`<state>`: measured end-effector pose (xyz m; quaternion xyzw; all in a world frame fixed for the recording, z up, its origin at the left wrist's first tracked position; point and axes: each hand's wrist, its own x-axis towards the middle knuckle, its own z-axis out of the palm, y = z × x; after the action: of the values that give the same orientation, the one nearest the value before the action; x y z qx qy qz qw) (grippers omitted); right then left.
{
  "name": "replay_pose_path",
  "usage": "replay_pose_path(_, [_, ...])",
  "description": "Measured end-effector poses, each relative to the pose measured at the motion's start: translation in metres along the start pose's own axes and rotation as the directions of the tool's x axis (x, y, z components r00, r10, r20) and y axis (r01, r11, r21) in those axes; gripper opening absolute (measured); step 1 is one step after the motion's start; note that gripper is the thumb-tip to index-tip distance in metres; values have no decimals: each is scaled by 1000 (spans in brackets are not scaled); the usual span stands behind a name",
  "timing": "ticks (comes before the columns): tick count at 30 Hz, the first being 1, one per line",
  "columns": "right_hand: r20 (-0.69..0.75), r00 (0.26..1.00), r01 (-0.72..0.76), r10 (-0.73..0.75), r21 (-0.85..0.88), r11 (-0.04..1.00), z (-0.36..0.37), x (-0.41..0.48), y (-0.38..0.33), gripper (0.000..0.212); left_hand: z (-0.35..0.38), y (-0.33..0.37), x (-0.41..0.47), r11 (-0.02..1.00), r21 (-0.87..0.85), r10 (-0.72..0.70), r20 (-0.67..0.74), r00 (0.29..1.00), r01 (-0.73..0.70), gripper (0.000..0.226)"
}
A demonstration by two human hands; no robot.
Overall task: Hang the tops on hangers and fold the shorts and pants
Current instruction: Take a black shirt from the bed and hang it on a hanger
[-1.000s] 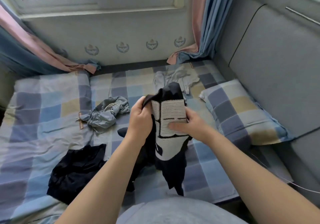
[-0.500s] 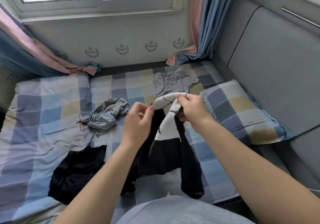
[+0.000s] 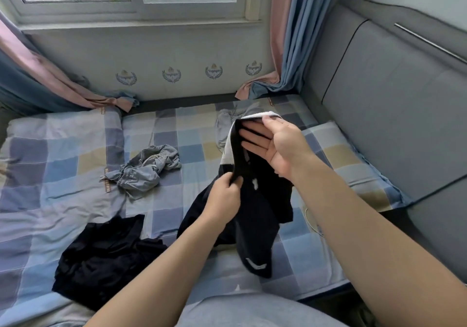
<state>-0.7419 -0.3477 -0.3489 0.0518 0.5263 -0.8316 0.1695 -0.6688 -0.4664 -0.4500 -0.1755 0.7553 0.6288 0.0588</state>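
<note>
Over the checked bed [image 3: 63,195], the person's got a black-and-white top [image 3: 255,208] lifted up in front of them, its lower part draping down onto the sheet. Left hand [image 3: 223,195] is pinched tight on a black edge lower down. Right hand [image 3: 274,144] holds the white upper edge between thumb and forefinger, other fingers spread flat against the cloth. Crumpled grey shorts [image 3: 145,170] lie off to the left, a dark garment [image 3: 106,253] is bunched at the near edge, and a grey top [image 3: 225,127] sits behind, beside the pillow [image 3: 353,160].
</note>
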Motion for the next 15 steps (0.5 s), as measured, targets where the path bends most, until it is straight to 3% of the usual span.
replay_pose_path(3, [30, 999, 23, -16, -275, 961, -33, -9, 0, 22, -14, 5, 5, 984, -171, -52, -73, 996, 39, 26])
replay_pose_path(6, [112, 990, -12, 87, -548, 837, -57, -28, 24, 27, -20, 16, 14, 951, -298, -119, -101, 988, 85, 24])
replay_pose_path(8, [161, 967, -35, 196, -682, 730, -69, -43, 50, 48, -17, 22, 18, 884, -438, -223, -79, 972, 167, 24])
replay_pose_path(12, [177, 918, -36, 356, -855, 518, -79, -71, 112, 121, -20, 36, 19, 607, -726, -457, 16, 890, 324, 16])
replay_pose_path(14, [110, 948, -41, 298, -888, 458, -79, -78, 138, 127, -24, 41, 19, 535, -778, -472, 49, 880, 330, 22])
replay_pose_path(15, [66, 965, -65, 253, -876, 477, -78, -77, 147, 121, -26, 43, 18, 513, -794, -464, 61, 884, 325, 26])
